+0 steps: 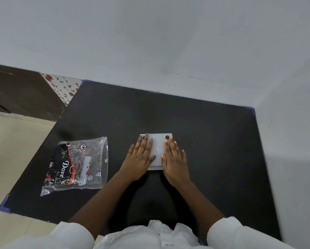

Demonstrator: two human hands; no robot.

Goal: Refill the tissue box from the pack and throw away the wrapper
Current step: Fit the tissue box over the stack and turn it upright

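A flat white tissue box (pixel 157 148) lies in the middle of the black table (pixel 213 141), with a dark round spot near its far right corner. My left hand (pixel 139 159) rests flat on the box's left side, fingers spread. On its right side lies my right hand (pixel 174 159), also flat. Neither hand grips anything. To the left, apart from the hands, a clear plastic pack (pixel 77 164) with black, red and gold print reading "Dove" lies on the table.
The table sits in a corner, with grey walls (pixel 168 42) behind it and to its right. Blue guards cap its corners (pixel 4 203). Pale floor (pixel 12 141) and a flowered tile strip (pixel 64 87) lie to the left. White sleeves fill the bottom edge.
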